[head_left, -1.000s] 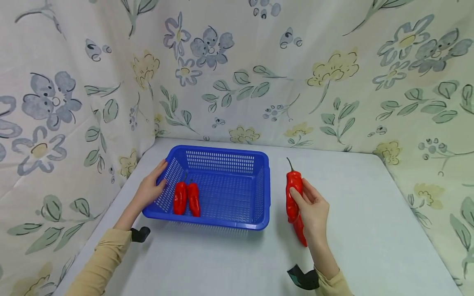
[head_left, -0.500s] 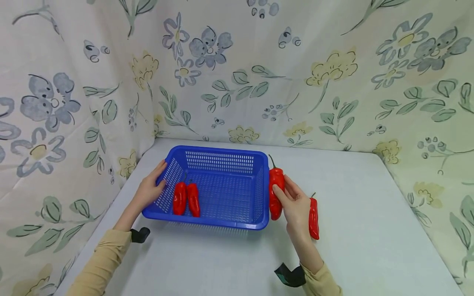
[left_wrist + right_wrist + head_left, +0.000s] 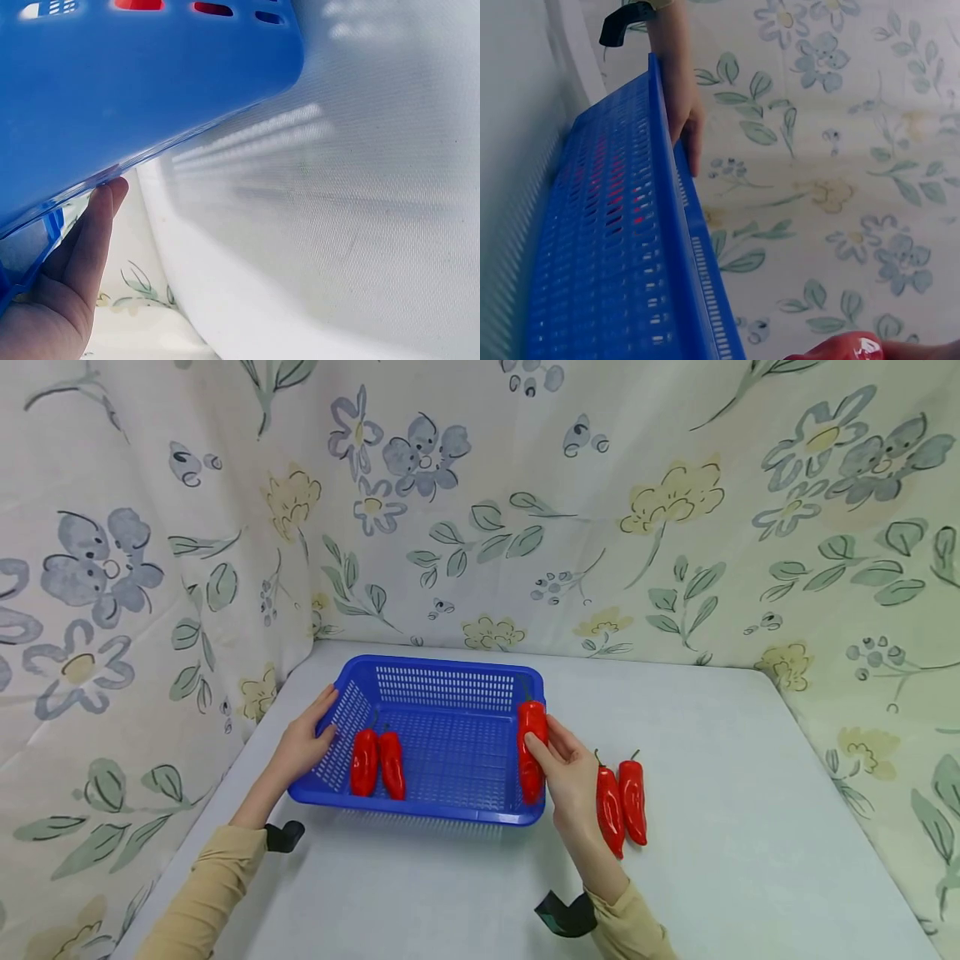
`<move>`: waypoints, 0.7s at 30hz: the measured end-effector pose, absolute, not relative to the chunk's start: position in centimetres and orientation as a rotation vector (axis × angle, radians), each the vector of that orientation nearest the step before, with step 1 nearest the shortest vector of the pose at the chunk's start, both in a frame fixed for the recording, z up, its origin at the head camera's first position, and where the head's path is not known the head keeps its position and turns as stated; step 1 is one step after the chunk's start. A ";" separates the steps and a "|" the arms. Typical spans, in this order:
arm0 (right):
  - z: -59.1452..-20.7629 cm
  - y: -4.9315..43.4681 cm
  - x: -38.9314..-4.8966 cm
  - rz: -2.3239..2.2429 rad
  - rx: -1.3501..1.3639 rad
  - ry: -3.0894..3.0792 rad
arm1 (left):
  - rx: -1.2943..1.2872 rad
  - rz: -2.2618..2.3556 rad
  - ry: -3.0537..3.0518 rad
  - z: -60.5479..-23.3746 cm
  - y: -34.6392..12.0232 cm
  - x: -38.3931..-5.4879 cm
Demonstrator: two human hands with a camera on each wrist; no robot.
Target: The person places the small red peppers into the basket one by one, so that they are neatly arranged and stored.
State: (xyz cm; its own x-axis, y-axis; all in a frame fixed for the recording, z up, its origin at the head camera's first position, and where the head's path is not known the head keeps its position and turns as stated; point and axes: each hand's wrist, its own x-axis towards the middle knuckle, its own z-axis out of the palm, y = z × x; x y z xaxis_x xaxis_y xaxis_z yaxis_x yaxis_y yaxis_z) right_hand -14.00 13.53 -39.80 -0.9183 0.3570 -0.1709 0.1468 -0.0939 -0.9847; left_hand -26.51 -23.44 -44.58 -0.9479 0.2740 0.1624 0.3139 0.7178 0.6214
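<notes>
A blue plastic basket (image 3: 457, 760) with perforated walls sits on the white table, tilted slightly in the head view. At its left end, my left hand (image 3: 303, 743) holds the rim, its fingers (image 3: 94, 240) against the outside in the left wrist view. Between thumb and fingers my right hand (image 3: 573, 777) grips a long red pepper (image 3: 532, 747), stem pointing away, over the basket's right wall. Inside the basket, two red peppers lie side by side at the left, one pepper (image 3: 364, 762) beside another pepper (image 3: 392, 766).
Right of the basket, two more red peppers lie on the table, the nearer pepper (image 3: 610, 814) partly behind my right wrist and the other pepper (image 3: 633, 802) beside it. A floral curtain (image 3: 480, 527) hangs behind the white table (image 3: 750, 827) and along its sides.
My right hand has carried the pepper leftward from the table's right part to over the basket's right wall, uncovering the two peppers on the table. My left hand has stayed at the rim.
</notes>
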 end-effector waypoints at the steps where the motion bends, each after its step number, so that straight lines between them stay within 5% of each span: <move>1: -39.8 13.2 -14.1 2.155 -0.564 -2.006 | -0.489 -1.050 -2.857 -44.6 -23.4 -26.5; 21: -40.8 7.8 -16.1 2.231 -0.504 -1.928 | -0.491 -1.064 -2.856 -44.8 -23.6 -26.6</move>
